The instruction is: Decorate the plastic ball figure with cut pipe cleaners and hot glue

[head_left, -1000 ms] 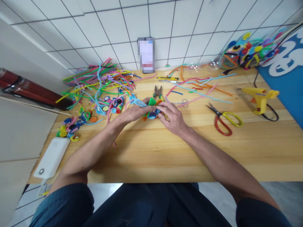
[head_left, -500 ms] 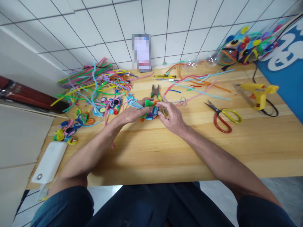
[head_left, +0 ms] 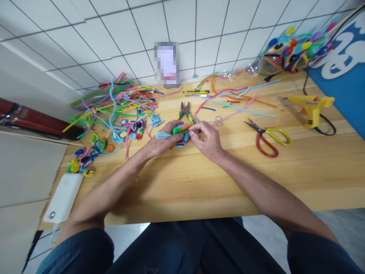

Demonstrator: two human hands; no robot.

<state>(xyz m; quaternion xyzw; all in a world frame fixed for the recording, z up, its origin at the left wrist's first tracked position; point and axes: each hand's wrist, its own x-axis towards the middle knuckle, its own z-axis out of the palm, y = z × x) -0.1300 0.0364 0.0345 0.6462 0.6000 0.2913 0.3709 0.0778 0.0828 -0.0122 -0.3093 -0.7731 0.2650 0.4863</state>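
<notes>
My left hand clasps the multicoloured pipe-cleaner bundle mid-body, likely light, bendable; my right hand pinches its right edge.

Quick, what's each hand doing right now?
Left hand: closed, holding a colourful fuzzy bundle.
Right hand: fingers curled by the bundle's edge; whether it grips anything cannot be told.

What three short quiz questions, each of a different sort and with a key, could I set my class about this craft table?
1. Which tool has one red and one yellow handle?
A) pliers
B) large scissors
C) cutter knife

2. True or false: the left hand holds a colourful craft piece, and the right hand is close beside it.

3. Fill in: In the picture, the yellow glue gun lies to the ____ of the large scissors.

Key: 1. B; 2. true; 3. right.
</notes>
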